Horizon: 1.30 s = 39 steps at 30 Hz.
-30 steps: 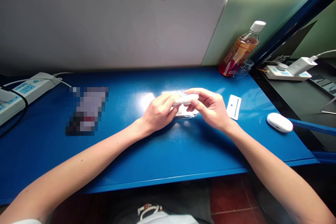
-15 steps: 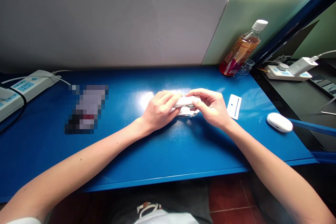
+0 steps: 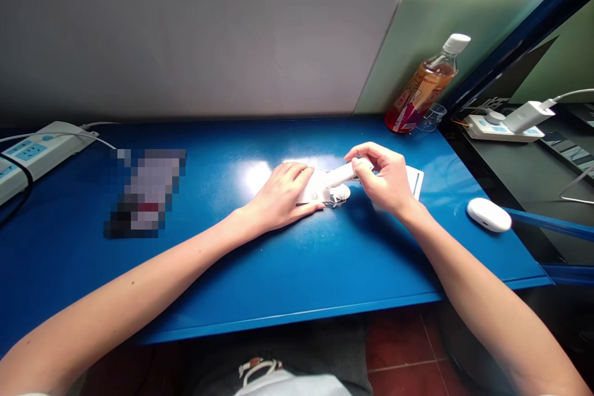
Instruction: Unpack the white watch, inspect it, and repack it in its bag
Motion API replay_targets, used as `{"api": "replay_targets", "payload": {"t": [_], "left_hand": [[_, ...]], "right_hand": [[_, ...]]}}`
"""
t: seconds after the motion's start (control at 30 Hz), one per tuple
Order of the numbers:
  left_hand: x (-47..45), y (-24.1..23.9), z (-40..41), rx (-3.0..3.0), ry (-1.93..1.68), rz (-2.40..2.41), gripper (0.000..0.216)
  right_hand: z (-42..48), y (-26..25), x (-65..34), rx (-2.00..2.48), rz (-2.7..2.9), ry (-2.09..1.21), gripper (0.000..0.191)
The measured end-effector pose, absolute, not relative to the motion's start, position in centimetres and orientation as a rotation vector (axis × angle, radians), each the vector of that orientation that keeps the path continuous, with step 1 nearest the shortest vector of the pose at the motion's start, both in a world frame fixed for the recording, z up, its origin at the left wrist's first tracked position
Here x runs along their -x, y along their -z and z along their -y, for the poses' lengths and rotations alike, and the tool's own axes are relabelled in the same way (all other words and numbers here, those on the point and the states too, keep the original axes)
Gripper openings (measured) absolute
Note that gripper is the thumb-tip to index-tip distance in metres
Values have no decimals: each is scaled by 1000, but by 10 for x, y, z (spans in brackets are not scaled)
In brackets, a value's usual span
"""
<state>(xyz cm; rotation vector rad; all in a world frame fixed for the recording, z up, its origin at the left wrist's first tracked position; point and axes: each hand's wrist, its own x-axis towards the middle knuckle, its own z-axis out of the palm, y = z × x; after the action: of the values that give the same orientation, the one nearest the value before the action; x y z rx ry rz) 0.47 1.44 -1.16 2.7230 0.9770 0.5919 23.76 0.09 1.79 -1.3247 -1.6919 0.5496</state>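
My left hand (image 3: 284,197) lies over a flat white piece with a small printed code (image 3: 314,195). Its fingers are on top and its thumb runs along the near edge, gripping the piece against the desk. Out of the piece's right end shows a rounded white part with a shiny, silvery edge (image 3: 341,193). My right hand (image 3: 381,176) pinches a slim white bar (image 3: 344,174) between thumb and fingers. The bar is tilted, its left end low over the flat piece; whether they touch I cannot tell. A white card (image 3: 416,180) is partly hidden behind my right hand.
On the blue desk (image 3: 278,278) a white earbud case (image 3: 489,215) lies to the right. A drink bottle (image 3: 421,90) stands at the back, beside a small clear cup (image 3: 432,119). Power strips (image 3: 46,147) sit at both sides, with a blurred-out object (image 3: 153,182) on the left.
My right hand has lifted the white bar away from the flat piece, up and to the right. My left hand has flattened over the flat piece, uncovering its printed code.
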Motion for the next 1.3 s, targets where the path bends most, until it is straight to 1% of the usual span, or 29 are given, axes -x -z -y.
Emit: {"api": "replay_targets", "payload": {"t": [0.13,0.3,0.37,0.5,0.6,0.67,0.77,0.9,1.0,1.13,1.2,1.3], "left_hand": [[-4,12,-14,-2722,-605,-963,65],[-3,14,-14,-2713,-674,-942,64],[-3,15,-14,-2720,-689,-939,62],[-3,16,-14,-2739,-698,-934,59],[-3,16,-14,-2750,-705,-934,59],[-3,15,-14,-2757,-702,-935,59],[-3,15,-14,-2757,-687,-935,61],[-2,15,-13,-2746,-664,-944,64],[-2,16,-13,-2743,-646,-956,65],[-2,15,-14,-2739,-630,-957,65],[-3,15,-14,-2738,-632,-951,65],[-3,15,-14,-2739,-627,-954,66]], "right_hand": [[-6,-21,-246,1429,1811,-401,16],[-11,-22,-254,1538,1809,-370,13],[-13,-20,-254,1538,1766,-425,13],[-12,-16,-249,1492,1725,-639,15],[-9,-16,-244,1521,1818,-685,16],[-6,-17,-243,1587,1952,-604,18],[-3,-20,-244,1735,2144,-396,23],[-4,-27,-253,1802,2234,-325,30],[-7,-33,-265,1707,2279,-329,32],[-10,-36,-278,1316,2350,-459,31],[-11,-35,-281,1178,2376,-532,28],[-13,-31,-283,1116,2432,-588,21]]}}
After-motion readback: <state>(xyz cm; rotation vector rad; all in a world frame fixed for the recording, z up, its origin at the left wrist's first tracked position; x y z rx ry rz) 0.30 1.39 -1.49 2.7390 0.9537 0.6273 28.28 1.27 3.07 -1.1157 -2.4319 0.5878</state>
